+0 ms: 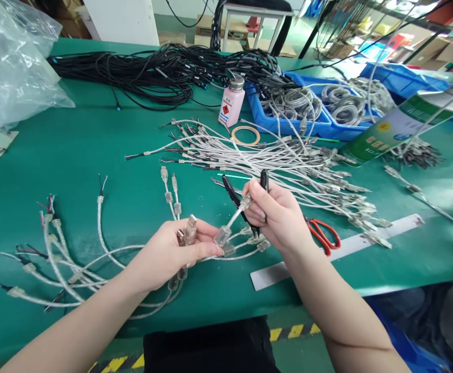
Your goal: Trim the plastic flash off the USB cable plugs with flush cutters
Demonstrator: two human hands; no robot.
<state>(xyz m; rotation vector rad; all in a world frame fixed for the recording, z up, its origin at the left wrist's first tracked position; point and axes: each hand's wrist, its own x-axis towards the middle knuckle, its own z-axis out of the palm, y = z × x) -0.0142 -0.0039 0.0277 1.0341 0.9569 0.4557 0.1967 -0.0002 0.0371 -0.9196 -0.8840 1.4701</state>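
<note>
My left hand (183, 251) is closed around several USB cables, with metal plugs (190, 228) poking up between thumb and fingers. Its thumb and fingertips pinch the clear ferrite bead (222, 236) of one cable. That cable's plug end (245, 201) sits in my right hand (275, 207), closed between thumb and forefinger. Black-handled cutters (232, 191) also appear gripped in the right hand, jaws down and handles spread; my fingers hide part of them. From my left hand, grey cables (105, 254) run leftward to stripped wire ends. Two more plugs (169, 181) lie just beyond it.
A pile of grey USB cables (249, 160) lies beyond my hands. Red-handled scissors (325, 235) and a steel ruler (338, 251) are at right. Farther back are a pink bottle (232, 103), a tape ring (245, 128), blue bins (290, 126), a green can (397, 129) and black cables (144, 72).
</note>
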